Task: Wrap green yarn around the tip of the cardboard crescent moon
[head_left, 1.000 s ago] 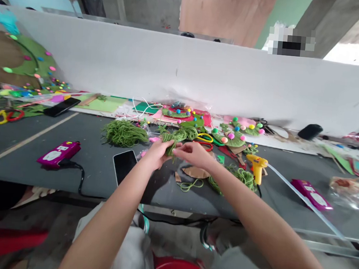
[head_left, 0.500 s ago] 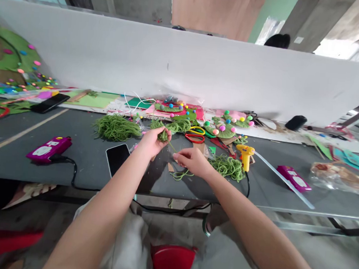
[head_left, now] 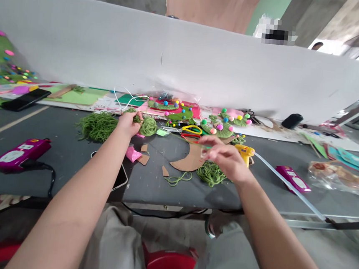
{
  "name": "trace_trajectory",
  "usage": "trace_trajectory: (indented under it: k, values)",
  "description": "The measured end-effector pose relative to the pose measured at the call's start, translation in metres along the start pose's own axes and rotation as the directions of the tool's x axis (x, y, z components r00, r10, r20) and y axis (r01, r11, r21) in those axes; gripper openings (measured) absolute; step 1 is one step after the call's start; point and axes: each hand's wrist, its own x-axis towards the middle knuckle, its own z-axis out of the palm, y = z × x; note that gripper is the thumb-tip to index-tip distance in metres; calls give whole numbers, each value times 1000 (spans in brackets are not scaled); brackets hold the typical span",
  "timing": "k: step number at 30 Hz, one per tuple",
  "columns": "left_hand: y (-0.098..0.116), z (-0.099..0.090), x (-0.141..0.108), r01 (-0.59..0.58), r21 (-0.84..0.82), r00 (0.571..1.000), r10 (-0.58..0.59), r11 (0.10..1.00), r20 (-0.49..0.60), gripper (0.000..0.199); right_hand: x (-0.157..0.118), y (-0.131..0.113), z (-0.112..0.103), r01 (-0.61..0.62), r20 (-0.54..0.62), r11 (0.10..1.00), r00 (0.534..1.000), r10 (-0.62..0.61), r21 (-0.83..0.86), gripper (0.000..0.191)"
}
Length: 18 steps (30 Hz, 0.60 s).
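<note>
I see the hands spread wider now — left hand at eleven o'clock, grip clamped on green yarn; right hand at one o'clock, grip too blurred to tell. A strand stretches between — length seems drawn out.

Left hand: gripping the green yarn bundle, moving closer to the desk's back edge. Right hand: drawing away toward the desk's right end, now hovering beside the glue gun. Yarn strand: stretching longer between both hands. Cardboard crescent: now showing more fully.
</note>
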Motion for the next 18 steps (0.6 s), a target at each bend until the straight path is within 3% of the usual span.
trace_trajectory:
  k: [2,4,7,9,11,13,15,16,18]
  values:
    - [0,-2,7,-12,-14,1000,12,1000,-26,23,2,-2,2,78,-243,979,970,-29,191,32]
    - [0,-4,10,-23,-27,999,22,999,-41,23,4,-4,5,25,-324,963,944,66,269,39]
    - [1,-6,9,-26,-40,999,25,999,-35,22,5,1,9,-307,-314,951,908,278,-46,40]
    - [0,-5,6,-26,-42,999,25,999,-22,22,4,10,11,-484,-349,803,862,368,-347,37]
    - [-1,-4,2,-25,-40,1000,25,999,-3,22,4,22,14,-512,-275,644,856,438,-569,36]
    - [-2,-2,-3,-21,-37,1000,21,999,9,22,5,28,19,-384,-73,638,886,457,-667,40]
    - [-4,0,-7,-12,-32,1000,12,999,15,22,7,26,25,-191,38,802,966,257,-566,40]
    - [-5,0,-10,-5,-28,1000,5,1000,17,22,9,22,28,-89,-4,887,995,98,-453,38]
    - [-8,1,-14,11,-20,1000,-10,1000,21,23,15,12,32,72,-178,979,978,-106,-191,39]
